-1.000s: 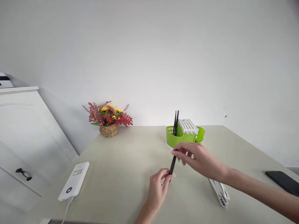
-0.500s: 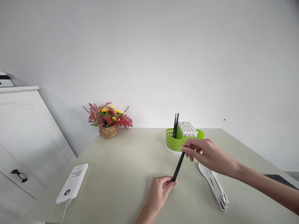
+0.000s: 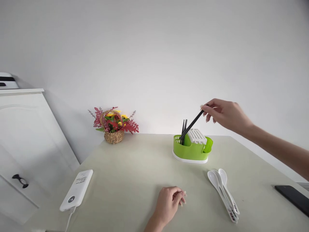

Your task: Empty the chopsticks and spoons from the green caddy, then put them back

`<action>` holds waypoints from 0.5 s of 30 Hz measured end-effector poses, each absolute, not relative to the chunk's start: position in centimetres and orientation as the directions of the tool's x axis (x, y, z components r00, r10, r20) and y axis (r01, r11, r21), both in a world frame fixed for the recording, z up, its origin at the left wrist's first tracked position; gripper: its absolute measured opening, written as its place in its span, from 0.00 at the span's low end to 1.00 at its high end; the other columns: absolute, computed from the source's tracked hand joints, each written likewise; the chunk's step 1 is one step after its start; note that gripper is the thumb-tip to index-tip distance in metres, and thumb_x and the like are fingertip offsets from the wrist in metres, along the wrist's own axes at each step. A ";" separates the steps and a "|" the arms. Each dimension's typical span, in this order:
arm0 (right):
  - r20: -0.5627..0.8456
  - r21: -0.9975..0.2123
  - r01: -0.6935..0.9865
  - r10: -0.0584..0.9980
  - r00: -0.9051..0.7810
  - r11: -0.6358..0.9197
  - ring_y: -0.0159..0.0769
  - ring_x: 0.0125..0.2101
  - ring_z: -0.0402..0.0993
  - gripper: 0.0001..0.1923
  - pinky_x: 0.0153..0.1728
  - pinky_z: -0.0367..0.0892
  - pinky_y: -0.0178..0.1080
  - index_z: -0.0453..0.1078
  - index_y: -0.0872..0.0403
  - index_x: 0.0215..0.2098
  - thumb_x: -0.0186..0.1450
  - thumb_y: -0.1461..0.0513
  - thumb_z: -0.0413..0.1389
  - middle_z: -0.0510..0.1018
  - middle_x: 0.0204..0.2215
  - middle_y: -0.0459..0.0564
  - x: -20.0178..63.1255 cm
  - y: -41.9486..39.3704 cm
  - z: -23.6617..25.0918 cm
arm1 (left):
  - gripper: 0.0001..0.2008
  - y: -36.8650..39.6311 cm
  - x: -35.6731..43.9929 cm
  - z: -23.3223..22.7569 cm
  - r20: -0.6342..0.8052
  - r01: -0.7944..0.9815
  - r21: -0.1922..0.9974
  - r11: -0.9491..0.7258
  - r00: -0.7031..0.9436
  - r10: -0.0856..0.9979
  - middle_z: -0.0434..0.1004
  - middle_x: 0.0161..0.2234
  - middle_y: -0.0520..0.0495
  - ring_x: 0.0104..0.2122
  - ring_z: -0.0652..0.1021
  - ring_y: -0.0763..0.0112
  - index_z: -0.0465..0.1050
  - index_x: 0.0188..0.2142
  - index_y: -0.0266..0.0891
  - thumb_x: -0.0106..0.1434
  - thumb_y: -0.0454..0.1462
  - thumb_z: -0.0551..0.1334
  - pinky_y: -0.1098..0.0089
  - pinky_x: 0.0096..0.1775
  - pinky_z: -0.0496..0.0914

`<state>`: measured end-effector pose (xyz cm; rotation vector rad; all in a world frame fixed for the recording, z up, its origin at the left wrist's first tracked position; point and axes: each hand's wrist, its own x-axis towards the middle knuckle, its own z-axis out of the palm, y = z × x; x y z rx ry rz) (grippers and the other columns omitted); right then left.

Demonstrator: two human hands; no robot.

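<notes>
My right hand (image 3: 223, 112) is raised above the back right of the table, its fingertips closed on the upper end of black chopsticks (image 3: 193, 123). They slant down to the left, lower tips at the perforated left compartment of a green cutlery holder (image 3: 190, 152). More black chopsticks (image 3: 183, 124) stand upright in that compartment. Whether the held tips are inside it, I cannot tell. My left hand (image 3: 169, 204) rests near the table's front with its fingers curled in and nothing in them. To its right lie several white spoons (image 3: 223, 190), handles toward me.
A wicker basket of artificial flowers (image 3: 114, 137) stands at the back left. At the left edge lies a white power bank (image 3: 77, 190) with a cable. A black phone (image 3: 293, 198) lies at the right edge. A white cabinet (image 3: 29, 135) stands left of the table (image 3: 135, 170).
My right hand has moved up and back, carrying the black chopsticks to the green holder. My left hand has let go of their lower end and stays near the front.
</notes>
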<state>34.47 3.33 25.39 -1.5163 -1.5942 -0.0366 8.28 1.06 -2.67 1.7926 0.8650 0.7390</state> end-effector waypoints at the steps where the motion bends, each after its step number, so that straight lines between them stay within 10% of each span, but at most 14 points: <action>1: 0.587 -0.532 0.813 0.795 0.153 0.236 0.33 0.21 0.74 0.20 0.24 0.68 0.38 0.72 0.49 0.33 0.67 0.43 0.56 0.82 0.26 0.46 34.3 4.4 24.8 | 0.20 1.0 8.3 -2.6 0.103 0.232 0.933 -0.275 0.560 0.822 0.84 0.29 0.47 0.28 0.80 0.70 0.80 0.35 0.38 0.72 0.47 0.56 0.74 0.34 0.72; 15: 0.555 -0.629 0.765 0.770 0.315 0.140 0.31 0.22 0.75 0.16 0.27 0.71 0.37 0.72 0.51 0.34 0.68 0.48 0.56 0.84 0.31 0.49 35.7 12.0 22.1 | 0.13 0.3 8.7 -2.5 0.202 0.360 0.801 -0.477 0.588 0.783 0.83 0.29 0.52 0.29 0.79 0.74 0.77 0.34 0.43 0.72 0.39 0.56 0.77 0.32 0.67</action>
